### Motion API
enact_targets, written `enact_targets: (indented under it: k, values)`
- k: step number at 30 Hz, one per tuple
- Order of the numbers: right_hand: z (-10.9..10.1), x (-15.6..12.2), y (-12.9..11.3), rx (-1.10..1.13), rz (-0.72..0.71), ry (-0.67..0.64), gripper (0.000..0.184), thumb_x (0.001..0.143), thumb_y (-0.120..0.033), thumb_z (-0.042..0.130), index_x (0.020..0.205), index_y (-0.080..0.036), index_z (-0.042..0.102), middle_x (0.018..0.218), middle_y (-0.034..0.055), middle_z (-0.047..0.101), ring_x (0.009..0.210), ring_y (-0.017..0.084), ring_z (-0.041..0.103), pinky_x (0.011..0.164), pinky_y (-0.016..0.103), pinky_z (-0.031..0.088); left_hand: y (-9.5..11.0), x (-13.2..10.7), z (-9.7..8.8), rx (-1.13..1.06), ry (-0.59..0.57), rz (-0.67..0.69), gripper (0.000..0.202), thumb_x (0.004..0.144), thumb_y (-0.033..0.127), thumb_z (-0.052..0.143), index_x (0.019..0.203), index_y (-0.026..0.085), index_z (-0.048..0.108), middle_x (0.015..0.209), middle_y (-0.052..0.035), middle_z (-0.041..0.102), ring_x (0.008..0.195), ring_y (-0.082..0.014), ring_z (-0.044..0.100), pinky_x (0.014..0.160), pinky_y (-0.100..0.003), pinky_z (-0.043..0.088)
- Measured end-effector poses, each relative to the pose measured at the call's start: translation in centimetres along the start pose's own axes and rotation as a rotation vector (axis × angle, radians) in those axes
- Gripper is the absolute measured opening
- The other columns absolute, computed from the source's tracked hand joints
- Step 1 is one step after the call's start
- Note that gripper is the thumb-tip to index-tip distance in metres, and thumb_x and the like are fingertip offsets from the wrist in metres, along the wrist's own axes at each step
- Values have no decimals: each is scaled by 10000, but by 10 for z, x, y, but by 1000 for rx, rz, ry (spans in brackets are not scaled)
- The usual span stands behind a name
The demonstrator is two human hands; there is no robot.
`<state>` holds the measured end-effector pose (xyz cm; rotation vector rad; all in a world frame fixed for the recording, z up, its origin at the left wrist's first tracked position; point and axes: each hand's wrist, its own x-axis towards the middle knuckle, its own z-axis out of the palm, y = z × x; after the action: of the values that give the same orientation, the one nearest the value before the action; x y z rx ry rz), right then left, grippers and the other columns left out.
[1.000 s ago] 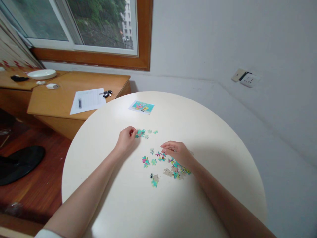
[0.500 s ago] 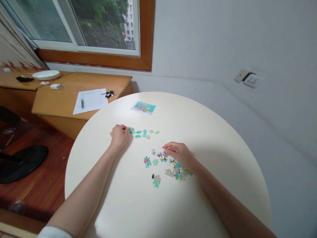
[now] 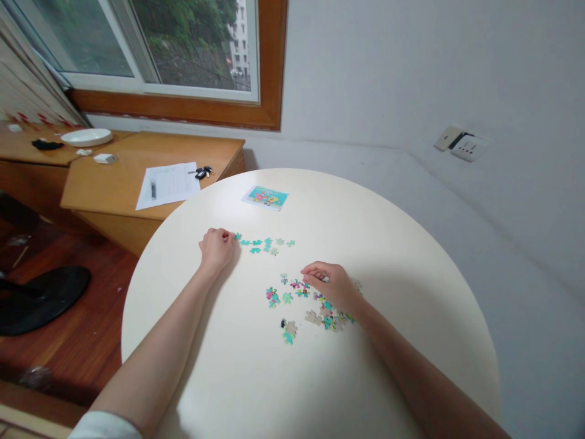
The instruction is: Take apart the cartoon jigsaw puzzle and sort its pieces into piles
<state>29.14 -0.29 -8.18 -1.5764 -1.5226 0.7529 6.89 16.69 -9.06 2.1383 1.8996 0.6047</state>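
Observation:
At the left end of a loose row of teal puzzle pieces point(image 3: 256, 242), my left hand point(image 3: 217, 249) is closed in a pinch, with a small teal jigsaw piece point(image 3: 237, 236) at its fingertips. My right hand point(image 3: 333, 284) hovers with loosely curved fingers, thumb a little apart, and nothing visible in them. Under and beside it lies a heap of mixed puzzle pieces point(image 3: 328, 320), partly covered by the hand and wrist. Left of the heap are small groups of pieces, one pink and teal cluster point(image 3: 273, 297) and one with teal and grey pieces point(image 3: 288, 336).
The round white table point(image 3: 219, 378) carries a colourful picture card point(image 3: 265, 197) near its far edge. Behind it to the left, a wooden desk point(image 3: 100, 189) holds a paper sheet point(image 3: 169, 189), keys point(image 3: 201, 173) and a white dish point(image 3: 86, 137). A wall stands behind and right.
My left hand has shifted slightly left, and the teal piece at its fingertips with it, apart from the neighbouring pieces. My right hand stays almost still.

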Motion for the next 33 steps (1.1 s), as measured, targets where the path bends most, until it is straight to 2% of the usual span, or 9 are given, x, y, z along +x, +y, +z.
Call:
enact_targets:
  k: [3, 6, 9, 12, 15, 18, 24, 28, 33]
  values:
    - [2, -3, -5, -102, -74, 58, 119, 764, -211, 519, 768, -194, 637, 669, 24, 673, 622, 150, 615, 604, 261, 476, 1, 0, -1, 25, 6, 6, 313, 819, 333, 404, 848, 162, 665, 939, -123, 636, 904, -262, 578, 766, -362, 419]
    - [3, -7, -14, -199, -188, 12, 114, 766, -196, 524, 746, -202, 636, 665, 24, 663, 611, 144, 593, 638, 269, 460, 2, -1, -2, 43, 10, 18, 308, 816, 328, 407, 850, 158, 661, 934, -129, 626, 913, -276, 573, 773, -375, 416]
    - [4, -11, -23, -219, -324, -96, 95, 764, -192, 549, 716, -206, 630, 669, 28, 651, 648, 148, 578, 672, 273, 440, 2, -2, -3, 57, 12, 26, 301, 811, 323, 409, 851, 155, 656, 933, -135, 619, 910, -288, 571, 770, -386, 414]
    - [4, -15, -28, -205, -421, -274, 43, 755, -193, 602, 726, -198, 632, 711, 30, 650, 726, 154, 580, 730, 275, 425, 3, -2, -4, 62, 9, 26, 298, 811, 323, 409, 854, 155, 652, 929, -135, 619, 907, -290, 571, 769, -390, 412]
    - [5, -18, -30, -236, -414, -430, 40, 729, -229, 668, 751, -199, 654, 779, 23, 651, 793, 152, 583, 824, 283, 396, 3, -2, -4, 62, 9, 25, 296, 815, 325, 409, 849, 154, 648, 923, -136, 621, 902, -289, 572, 761, -389, 411]
    - [5, -19, -30, -281, -375, -501, 101, 686, -253, 718, 765, -204, 677, 809, 14, 644, 822, 155, 581, 855, 289, 375, 2, -2, -4, 55, 13, 29, 295, 818, 327, 406, 840, 153, 643, 916, -135, 625, 890, -286, 574, 746, -385, 412]
    - [3, -18, -34, -257, -361, -530, 30, 702, -219, 701, 700, -199, 680, 755, 5, 637, 785, 146, 575, 835, 278, 374, 1, -1, -3, 44, 21, 28, 287, 816, 331, 409, 822, 156, 635, 900, -125, 632, 868, -272, 581, 730, -366, 411]
    - [1, -17, -36, -181, -358, -575, 66, 730, -184, 671, 667, -178, 650, 693, -5, 636, 724, 125, 570, 767, 253, 387, -1, 0, 0, 61, 26, 30, 279, 814, 335, 409, 812, 159, 625, 890, -112, 633, 859, -259, 584, 721, -348, 414]
    - [-1, -16, -34, -174, -346, -401, 115, 724, -130, 670, 630, -162, 610, 635, -15, 608, 635, 108, 533, 697, 242, 374, -2, 1, 1, 85, 36, 20, 266, 821, 335, 405, 796, 163, 608, 874, -99, 637, 845, -247, 587, 708, -334, 413]
